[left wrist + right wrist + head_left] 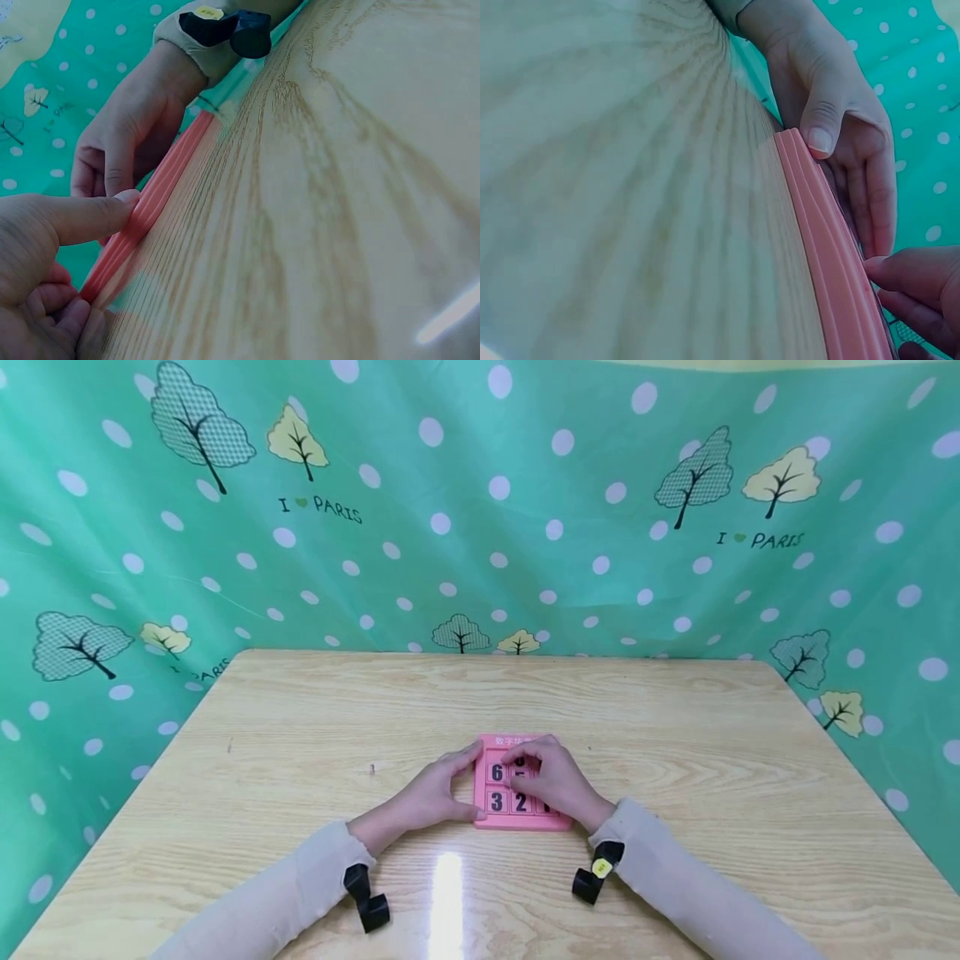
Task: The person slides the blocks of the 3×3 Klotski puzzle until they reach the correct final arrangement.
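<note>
A pink number sliding puzzle (517, 823) lies flat on the table, with black digits such as 6, 3 and 2 on its tiles. My left hand (427, 795) holds its left side, thumb at the near corner and fingers at the far one. Over the upper right of the puzzle, my right hand (557, 779) bends thumb and index finger around a number tile (520, 773), partly covering it and those to its right. In the left wrist view, the left thumb (101, 217) presses the puzzle's pink edge (161, 187). The right wrist view shows the right hand (930, 289) at that board's side.
The wooden table (315, 718) spreads around the puzzle, with a bright light reflection (447, 902) near its front. A green dotted curtain (480, 527) with printed trees hangs behind and at both sides. Black straps (366, 897) with small cameras sit on both wrists.
</note>
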`<action>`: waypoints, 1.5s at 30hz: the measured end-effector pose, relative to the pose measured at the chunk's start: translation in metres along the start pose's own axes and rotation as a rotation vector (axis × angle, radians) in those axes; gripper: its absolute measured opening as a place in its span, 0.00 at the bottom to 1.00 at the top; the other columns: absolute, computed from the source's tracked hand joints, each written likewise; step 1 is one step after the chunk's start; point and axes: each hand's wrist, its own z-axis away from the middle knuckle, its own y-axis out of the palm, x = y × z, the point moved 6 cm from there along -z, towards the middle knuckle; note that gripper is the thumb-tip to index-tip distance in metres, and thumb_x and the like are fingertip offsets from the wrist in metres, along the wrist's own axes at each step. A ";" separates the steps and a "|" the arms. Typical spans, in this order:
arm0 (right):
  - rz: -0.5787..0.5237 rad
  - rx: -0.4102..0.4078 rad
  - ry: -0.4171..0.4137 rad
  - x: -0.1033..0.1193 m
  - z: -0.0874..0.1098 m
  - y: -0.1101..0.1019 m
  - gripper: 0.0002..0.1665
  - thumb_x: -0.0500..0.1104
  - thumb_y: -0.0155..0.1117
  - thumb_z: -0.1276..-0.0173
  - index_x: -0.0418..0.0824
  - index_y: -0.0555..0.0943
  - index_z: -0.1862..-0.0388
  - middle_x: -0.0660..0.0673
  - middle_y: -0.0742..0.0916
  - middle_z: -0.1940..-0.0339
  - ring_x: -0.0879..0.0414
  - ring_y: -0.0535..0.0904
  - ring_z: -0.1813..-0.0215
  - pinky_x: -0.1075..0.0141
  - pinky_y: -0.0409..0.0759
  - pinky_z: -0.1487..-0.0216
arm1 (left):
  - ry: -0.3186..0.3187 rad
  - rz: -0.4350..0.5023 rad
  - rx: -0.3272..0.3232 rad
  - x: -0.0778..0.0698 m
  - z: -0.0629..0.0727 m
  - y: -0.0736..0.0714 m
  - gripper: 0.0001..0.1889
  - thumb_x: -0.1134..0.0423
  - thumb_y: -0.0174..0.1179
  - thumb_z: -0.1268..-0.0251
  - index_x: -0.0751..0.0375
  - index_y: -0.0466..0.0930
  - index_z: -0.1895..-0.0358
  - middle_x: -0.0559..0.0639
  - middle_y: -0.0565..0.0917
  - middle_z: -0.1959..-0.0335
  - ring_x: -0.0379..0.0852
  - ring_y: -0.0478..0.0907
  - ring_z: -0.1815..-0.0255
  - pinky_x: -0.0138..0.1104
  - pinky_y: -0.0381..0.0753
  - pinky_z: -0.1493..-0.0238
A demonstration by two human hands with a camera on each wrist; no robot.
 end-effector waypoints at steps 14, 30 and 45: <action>0.032 -0.012 0.014 -0.003 -0.010 -0.003 0.15 0.35 0.72 0.47 0.47 0.85 0.59 0.52 0.83 0.61 0.56 0.70 0.56 0.62 0.71 0.53 | 0.013 -0.007 -0.002 0.000 -0.001 0.000 0.51 0.60 0.73 0.55 0.61 0.52 0.27 0.54 0.55 0.26 0.54 0.52 0.27 0.48 0.50 0.28; -0.002 -0.028 0.027 -0.005 -0.015 -0.004 0.15 0.36 0.71 0.45 0.46 0.85 0.57 0.53 0.83 0.60 0.56 0.70 0.54 0.61 0.71 0.51 | 0.020 -0.017 -0.004 -0.001 0.000 0.001 0.51 0.60 0.73 0.55 0.62 0.53 0.27 0.53 0.55 0.26 0.53 0.51 0.26 0.47 0.50 0.27; -0.029 -0.027 0.016 -0.005 -0.014 -0.005 0.16 0.38 0.71 0.45 0.46 0.85 0.56 0.54 0.84 0.60 0.56 0.70 0.56 0.62 0.72 0.54 | 0.019 -0.008 0.004 0.000 0.000 0.001 0.50 0.60 0.73 0.54 0.62 0.52 0.27 0.53 0.54 0.26 0.54 0.50 0.26 0.47 0.50 0.27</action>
